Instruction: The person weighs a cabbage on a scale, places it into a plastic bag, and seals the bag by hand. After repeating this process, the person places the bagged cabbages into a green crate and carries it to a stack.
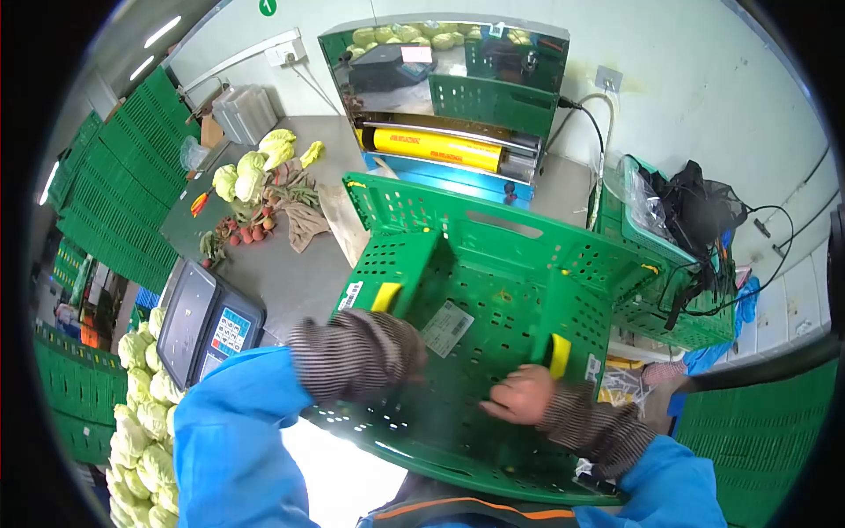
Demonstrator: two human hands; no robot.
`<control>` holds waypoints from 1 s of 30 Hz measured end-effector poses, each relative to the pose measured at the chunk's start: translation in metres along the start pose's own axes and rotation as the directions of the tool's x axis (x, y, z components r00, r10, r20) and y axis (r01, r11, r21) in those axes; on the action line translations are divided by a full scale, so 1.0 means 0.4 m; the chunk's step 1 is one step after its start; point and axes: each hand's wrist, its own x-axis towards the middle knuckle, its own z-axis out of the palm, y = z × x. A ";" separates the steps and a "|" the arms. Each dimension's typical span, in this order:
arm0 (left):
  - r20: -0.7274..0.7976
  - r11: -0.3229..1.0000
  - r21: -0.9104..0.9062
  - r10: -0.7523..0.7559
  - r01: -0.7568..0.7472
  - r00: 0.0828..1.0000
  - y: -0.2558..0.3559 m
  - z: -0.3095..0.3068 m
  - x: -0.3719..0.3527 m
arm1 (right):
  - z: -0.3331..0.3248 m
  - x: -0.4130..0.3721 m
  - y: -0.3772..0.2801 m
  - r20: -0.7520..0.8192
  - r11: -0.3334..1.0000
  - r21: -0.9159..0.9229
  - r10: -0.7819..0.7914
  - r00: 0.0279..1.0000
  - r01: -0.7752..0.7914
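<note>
A green folding crate with perforated walls lies tilted before me, its long far wall raised. White labels stick to its floor and side panels. Yellow latches mark the left side panel and the right side panel. My left hand is over the crate's left part, mostly hidden by a striped cuff and blurred. At the right panel's yellow latch, my right hand has its fingers curled together; whether they grip anything is hidden.
Behind the crate stands a wrapping machine with a yellow film roll. A digital scale is at left, beside piled cabbages. Radishes and leafy vegetables lie on the grey table. A loaded basket stands right.
</note>
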 end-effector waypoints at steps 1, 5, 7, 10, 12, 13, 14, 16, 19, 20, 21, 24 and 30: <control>-0.019 0.982 -0.102 -0.162 0.159 0.987 -0.024 -0.027 -0.055 | -0.079 0.006 -0.015 -0.046 1.000 -0.010 0.004 0.999 -0.005; -0.087 0.808 -0.096 -0.588 0.581 0.804 -0.281 0.023 -0.280 | -0.347 -0.108 -0.060 -0.019 0.839 -0.119 0.533 0.846 -0.531; -0.285 0.837 -0.034 -0.532 0.547 0.797 -0.280 0.091 -0.304 | -0.370 -0.189 -0.036 -0.059 0.862 -0.150 0.481 0.875 -0.484; -0.644 0.833 -0.494 -0.543 0.249 0.539 -0.223 0.080 -0.350 | -0.369 -0.156 -0.067 -0.195 0.830 -0.166 0.502 0.843 -0.533; -0.737 0.777 -0.462 -0.604 0.427 0.303 -0.212 0.111 -0.385 | -0.410 -0.107 -0.113 -0.411 0.742 -0.345 0.432 0.803 -0.575; -0.772 0.732 -0.453 -0.608 0.509 0.188 -0.206 0.130 -0.395 | -0.422 -0.094 -0.135 -0.506 0.678 -0.415 0.383 0.773 -0.607; -0.550 0.550 -0.548 -0.805 0.630 0.224 -0.207 0.148 -0.395 | -0.407 -0.124 -0.123 -0.497 0.636 -0.351 0.495 0.713 -0.687; -0.282 0.431 -0.592 -0.902 0.681 0.326 -0.239 0.216 -0.374 | -0.361 -0.185 -0.087 -0.393 0.500 -0.105 0.773 0.498 -0.860; -0.367 0.504 -0.633 -0.864 0.588 0.345 -0.272 0.274 -0.363 | -0.374 -0.236 -0.052 -0.185 0.421 -0.053 0.887 0.423 -0.905; -0.405 0.534 -0.642 -0.846 0.550 0.348 -0.283 0.286 -0.360 | -0.383 -0.233 -0.044 -0.172 0.443 -0.060 0.878 0.447 -0.894; -0.437 0.556 -0.650 -0.831 0.518 0.343 -0.294 0.306 -0.361 | -0.389 -0.218 -0.032 -0.163 0.476 -0.060 0.863 0.479 -0.878; -0.552 0.608 -0.692 -0.793 0.390 0.257 -0.297 0.362 -0.388 | -0.391 -0.195 -0.032 -0.160 0.451 -0.184 0.863 0.480 -0.873; -0.635 0.631 -0.772 -0.769 0.075 -0.071 0.145 0.286 -0.685 | -0.444 -0.161 -0.297 -0.309 0.883 -0.236 0.327 0.893 -0.405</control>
